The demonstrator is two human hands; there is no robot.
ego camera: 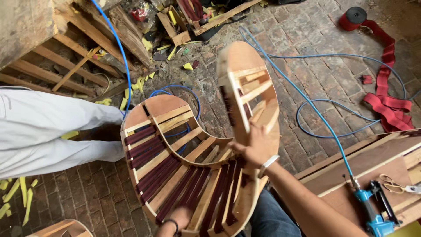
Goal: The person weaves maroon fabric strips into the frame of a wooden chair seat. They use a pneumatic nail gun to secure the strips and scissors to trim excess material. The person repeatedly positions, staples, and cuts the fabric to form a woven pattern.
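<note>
Curved wooden frame (197,145), both hands (254,147) gripping

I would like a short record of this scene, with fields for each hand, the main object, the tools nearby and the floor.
main object: curved wooden frame, plywood sides, wooden slats, dark red webbing straps
right hand: right hand grips the frame's upper curved part
left hand: left hand under the frame's lower edge, partly hidden
tools: blue pneumatic stapler and scissors on a wooden panel
floor: brick floor with blue air hose, red webbing roll, yellow foam scraps
other person: legs in light trousers, at left
</note>
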